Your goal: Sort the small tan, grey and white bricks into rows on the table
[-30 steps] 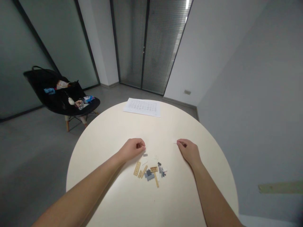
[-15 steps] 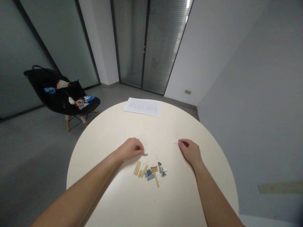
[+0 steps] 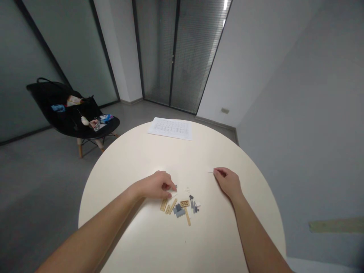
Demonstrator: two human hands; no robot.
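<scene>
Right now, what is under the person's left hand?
Around the left hand, part of a tan piece and the end of a small grey piece peek out. The hand hides the rest of both; whatever else lies beneath cannot be seen.

"What colours are the bricks (image 3: pixel 180 213) showing?"

"They are showing blue-grey and darker grey. The strips (image 3: pixel 173 206) are looking tan, the plate (image 3: pixel 184 203) is looking a browner tan, and the sliver (image 3: pixel 210 172) is looking white."

"Which patterns are standing out?"

"The sheet (image 3: pixel 170 129) is carrying rows of dark print on white. The door (image 3: pixel 196 57) is showing fine horizontal stripes, framed in black."

"And the other colours?"

"The table (image 3: pixel 133 151) is showing cream, the floor (image 3: pixel 127 117) is showing grey, and the chair (image 3: pixel 45 104) is showing black."
</scene>
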